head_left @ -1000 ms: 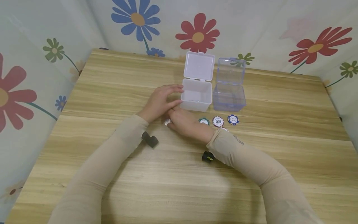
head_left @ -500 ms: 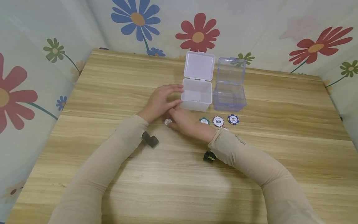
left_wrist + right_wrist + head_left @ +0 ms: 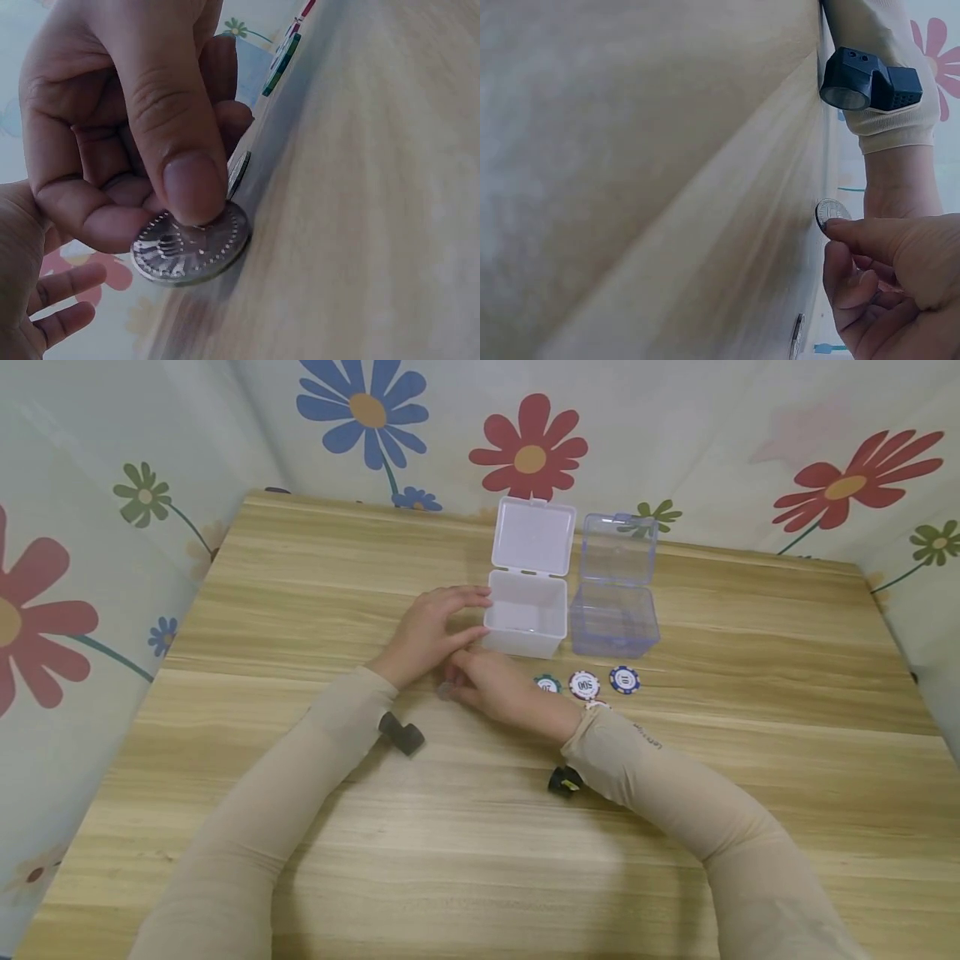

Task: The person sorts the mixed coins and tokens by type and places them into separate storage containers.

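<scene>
- Left forearm (image 3: 262,802) angles inward from the lower left.
- Left hand (image 3: 429,628): fingers extended, thumb spread apart from them.
- Right forearm (image 3: 667,777) angles inward from the lower right.
- Right hand (image 3: 501,685): right thumb (image 3: 169,127) and forefinger pinching.

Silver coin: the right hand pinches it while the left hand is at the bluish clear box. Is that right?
Not quite: the head view shows the left hand at the white box, not the bluish clear box. The right hand does pinch the silver coin.
</scene>
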Available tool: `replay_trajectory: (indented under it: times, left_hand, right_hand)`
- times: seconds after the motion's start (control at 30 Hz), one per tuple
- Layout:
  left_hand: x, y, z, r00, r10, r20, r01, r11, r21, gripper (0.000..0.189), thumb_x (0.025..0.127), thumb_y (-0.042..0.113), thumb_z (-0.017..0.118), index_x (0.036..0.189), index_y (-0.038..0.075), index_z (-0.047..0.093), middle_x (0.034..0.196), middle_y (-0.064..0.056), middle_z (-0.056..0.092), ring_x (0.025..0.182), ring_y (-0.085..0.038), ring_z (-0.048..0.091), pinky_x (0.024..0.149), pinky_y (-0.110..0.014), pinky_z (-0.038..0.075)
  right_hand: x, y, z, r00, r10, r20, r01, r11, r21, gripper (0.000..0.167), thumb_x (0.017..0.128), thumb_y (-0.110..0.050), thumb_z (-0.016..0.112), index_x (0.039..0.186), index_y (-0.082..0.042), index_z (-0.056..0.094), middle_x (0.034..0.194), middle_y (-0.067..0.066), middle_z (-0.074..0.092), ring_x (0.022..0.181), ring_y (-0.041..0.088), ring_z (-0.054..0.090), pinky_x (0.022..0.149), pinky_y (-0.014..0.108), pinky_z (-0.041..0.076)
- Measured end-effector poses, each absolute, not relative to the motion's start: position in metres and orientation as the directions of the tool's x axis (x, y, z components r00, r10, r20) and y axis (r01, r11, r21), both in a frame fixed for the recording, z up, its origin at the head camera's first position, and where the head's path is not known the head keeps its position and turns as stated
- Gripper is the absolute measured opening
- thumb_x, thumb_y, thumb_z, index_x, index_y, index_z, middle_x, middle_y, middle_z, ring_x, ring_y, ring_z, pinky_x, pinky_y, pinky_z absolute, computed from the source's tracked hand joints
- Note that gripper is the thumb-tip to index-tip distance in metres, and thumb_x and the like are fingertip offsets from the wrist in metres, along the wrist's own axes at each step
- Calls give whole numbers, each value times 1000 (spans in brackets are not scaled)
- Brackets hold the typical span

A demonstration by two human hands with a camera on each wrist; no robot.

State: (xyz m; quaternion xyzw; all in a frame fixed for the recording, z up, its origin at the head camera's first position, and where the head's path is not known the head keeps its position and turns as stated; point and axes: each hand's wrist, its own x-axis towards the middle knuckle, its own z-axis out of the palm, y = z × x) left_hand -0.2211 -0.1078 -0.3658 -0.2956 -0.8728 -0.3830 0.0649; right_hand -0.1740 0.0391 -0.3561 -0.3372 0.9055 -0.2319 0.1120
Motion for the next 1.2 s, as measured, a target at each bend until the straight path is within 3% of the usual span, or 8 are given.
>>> replay_trajectory:
  times: [0.43,0.83,1.2]
  left_hand:
    - [-222,-109,-367,-813,464,351,572,527,628,37,85,21,73,120,9,66,135,-5,60,131,-22,51,112,-40,35]
    - [-224,-108,-370,-810,465,357,578,528,623,37,86,19,72,121,10,65,135,-5,60,130,-22,52,112,-38,36]
    - [-222,-109,-370,-809,472,351,577,525,625,38,85,14,72,122,9,64,136,-6,59,130,-24,52,112,-39,36]
  right_hand:
    - [-173,42,-350,-721,-693,6,-602,622,-501,7,89,-14,66,89,-8,63,81,3,67,77,16,63,73,25,52]
    - [-173,52,-327,-716,-698,2,-612,627,-482,5,85,-8,63,90,-7,65,87,5,69,83,19,64,79,30,53]
    - [-180,69,-309,-782,-623,26,-568,694,-443,3,87,-11,64,87,-9,66,83,5,67,78,19,63,71,32,51]
